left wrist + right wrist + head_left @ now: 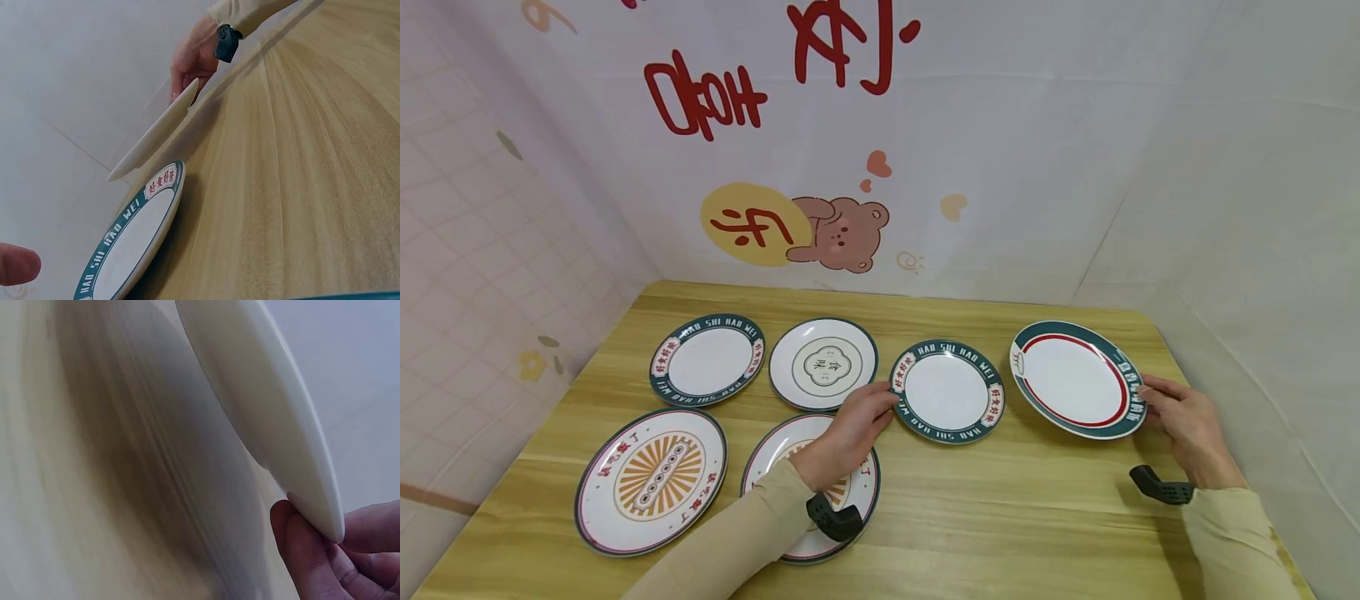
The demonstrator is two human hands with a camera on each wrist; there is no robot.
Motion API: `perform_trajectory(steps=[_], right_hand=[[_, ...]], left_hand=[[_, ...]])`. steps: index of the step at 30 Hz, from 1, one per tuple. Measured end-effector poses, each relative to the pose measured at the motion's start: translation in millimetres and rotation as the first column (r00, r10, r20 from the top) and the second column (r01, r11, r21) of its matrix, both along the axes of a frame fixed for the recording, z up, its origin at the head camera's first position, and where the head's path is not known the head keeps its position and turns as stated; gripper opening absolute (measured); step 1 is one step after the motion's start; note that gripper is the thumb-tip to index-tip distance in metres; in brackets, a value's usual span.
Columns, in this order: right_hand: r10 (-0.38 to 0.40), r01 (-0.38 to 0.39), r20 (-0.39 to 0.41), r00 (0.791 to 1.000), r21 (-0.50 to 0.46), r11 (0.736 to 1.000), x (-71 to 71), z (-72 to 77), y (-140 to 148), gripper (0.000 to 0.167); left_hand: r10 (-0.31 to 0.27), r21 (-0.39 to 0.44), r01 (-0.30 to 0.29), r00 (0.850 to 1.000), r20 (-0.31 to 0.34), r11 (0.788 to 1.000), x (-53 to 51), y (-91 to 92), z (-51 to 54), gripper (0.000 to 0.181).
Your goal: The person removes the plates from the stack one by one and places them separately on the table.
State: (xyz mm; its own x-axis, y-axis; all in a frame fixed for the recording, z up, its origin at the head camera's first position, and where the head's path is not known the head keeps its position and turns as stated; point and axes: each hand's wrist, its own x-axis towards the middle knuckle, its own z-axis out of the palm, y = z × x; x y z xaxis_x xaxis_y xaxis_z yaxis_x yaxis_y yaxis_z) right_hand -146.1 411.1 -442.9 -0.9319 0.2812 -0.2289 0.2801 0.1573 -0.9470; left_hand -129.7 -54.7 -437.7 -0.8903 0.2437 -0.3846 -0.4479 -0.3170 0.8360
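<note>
My right hand (1187, 429) pinches the right rim of a large plate (1071, 375) with a green border and red ring. In the right wrist view, this plate (269, 394) is tilted above the table, with thumb and fingers (306, 550) on either side of its edge. My left hand (853, 433) reaches to the left rim of a smaller green-bordered plate (946, 392). One fingertip (17, 264) stands apart from that plate (134, 240) in the left wrist view; the contact point is out of frame. Below my left wrist lies a sunburst plate (805, 546), partly hidden.
On the wooden table (1000, 525) at the left lie a green-bordered plate (707, 360), a thin-rimmed plate with a central emblem (823, 364) and another sunburst plate (651, 482). A printed white cloth wall (1000, 150) rises behind the table.
</note>
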Motion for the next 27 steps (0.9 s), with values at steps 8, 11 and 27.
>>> perform_trajectory(steps=[8, 11, 27], right_hand=[[-0.002, 0.001, 0.021, 1.0, 0.002, 1.0, -2.2, -3.5, 11, 0.047], [0.006, -0.007, 0.036, 0.999, 0.015, 1.0, -3.0, -4.6, 15, 0.047], [0.074, -0.093, 0.127, 0.989, 0.154, 0.984, -3.7, -8.3, 26, 0.062]], left_hand=[[0.012, 0.019, -0.012, 1.0, 0.012, 1.0, -0.5, -1.1, -0.3, 0.065], [0.018, 0.019, -0.018, 1.0, 0.02, 1.0, -0.6, -1.0, -0.4, 0.064], [0.019, 0.021, -0.019, 0.999, 0.026, 1.0, -1.4, -1.1, -0.1, 0.063]])
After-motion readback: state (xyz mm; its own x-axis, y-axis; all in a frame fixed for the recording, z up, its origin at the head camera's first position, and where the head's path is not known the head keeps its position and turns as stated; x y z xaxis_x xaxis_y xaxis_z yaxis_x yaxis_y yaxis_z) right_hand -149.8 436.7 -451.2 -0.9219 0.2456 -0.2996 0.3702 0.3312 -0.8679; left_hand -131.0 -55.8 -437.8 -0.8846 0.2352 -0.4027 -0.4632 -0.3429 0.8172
